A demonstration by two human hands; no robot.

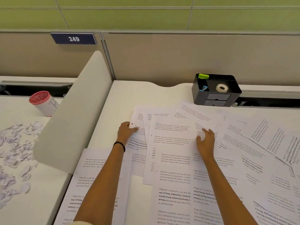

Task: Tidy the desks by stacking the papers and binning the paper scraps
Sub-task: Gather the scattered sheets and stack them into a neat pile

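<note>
Many printed papers (175, 197) lie fanned and overlapping across the right worktop (123, 95), from its near edge towards the back. Both forearms reach forward over them. The left hand (127, 131) has its fingers curled round the left edge of one sheet, pinching it. The right hand (205, 142) rests on the top middle sheet, fingers loosely bent and pressing down, seemingly holding nothing. Stacking looks to be the step in hand, and barely begun. The next move calls for drawing the loose sheets inward and squaring them into one pile. Past a white divider (73, 111), paper scraps (11, 143) litter the neighbouring worktop (40, 184) near a red-topped cup (43, 102), not yet binned. A black organiser (215, 90) stands furthest back.
</note>
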